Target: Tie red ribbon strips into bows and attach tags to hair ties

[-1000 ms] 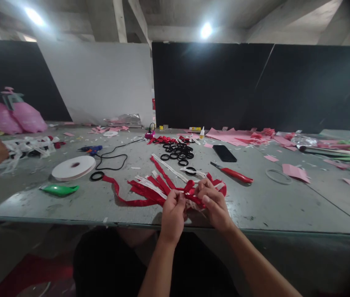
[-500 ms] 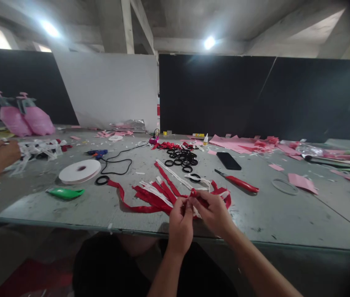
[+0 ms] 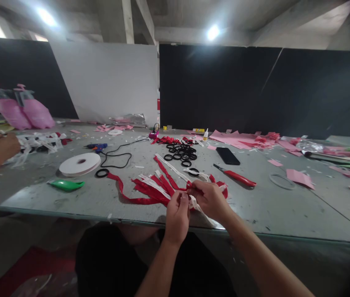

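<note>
Fingers of my left hand (image 3: 177,213) and right hand (image 3: 212,199) pinch red ribbon (image 3: 153,193) at lower centre, seemingly not yet finished. One black ring (image 3: 102,177) touches a ribbon end at left; rings (image 3: 181,152) piled mid-frame look bare. Mixed-in white strips (image 3: 154,186) might tangle; a red-handled knife (image 3: 239,178) lies right of centre.

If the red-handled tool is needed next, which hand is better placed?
Probably the right hand: it's nearer the tool, though, like the left hand, it's holding red ribbon.

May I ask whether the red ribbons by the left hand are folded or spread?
Spread: the red ribbons fan from the left hand across the table.
</note>
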Demonstrator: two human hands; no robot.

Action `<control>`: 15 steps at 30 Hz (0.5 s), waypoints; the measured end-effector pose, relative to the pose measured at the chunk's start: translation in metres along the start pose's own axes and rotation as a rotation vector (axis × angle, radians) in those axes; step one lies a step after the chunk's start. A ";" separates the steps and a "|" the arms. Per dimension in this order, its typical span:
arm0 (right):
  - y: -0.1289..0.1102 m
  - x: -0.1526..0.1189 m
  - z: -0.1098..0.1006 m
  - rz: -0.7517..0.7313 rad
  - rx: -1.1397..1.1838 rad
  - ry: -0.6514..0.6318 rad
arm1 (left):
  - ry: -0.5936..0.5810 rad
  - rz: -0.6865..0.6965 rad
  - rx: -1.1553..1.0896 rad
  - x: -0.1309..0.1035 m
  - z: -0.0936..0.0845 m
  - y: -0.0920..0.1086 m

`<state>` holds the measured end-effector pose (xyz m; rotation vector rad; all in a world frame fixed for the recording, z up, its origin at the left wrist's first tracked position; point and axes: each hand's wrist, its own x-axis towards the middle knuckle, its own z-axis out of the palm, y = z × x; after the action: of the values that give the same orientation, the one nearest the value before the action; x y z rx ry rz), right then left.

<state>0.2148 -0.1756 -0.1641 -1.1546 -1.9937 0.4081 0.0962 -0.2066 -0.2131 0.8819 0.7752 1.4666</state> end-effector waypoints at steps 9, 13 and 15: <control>-0.010 -0.015 0.029 0.247 0.432 0.027 | 0.062 0.046 -0.025 -0.001 -0.005 -0.002; -0.010 -0.016 0.032 0.297 0.500 0.092 | 0.102 0.079 0.016 -0.002 -0.005 -0.004; -0.011 -0.014 0.030 0.274 0.465 0.126 | 0.119 0.085 0.038 -0.003 -0.004 -0.005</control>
<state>0.1892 -0.1899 -0.1832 -1.1181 -1.5238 0.8655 0.0952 -0.2087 -0.2198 0.8715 0.8651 1.5946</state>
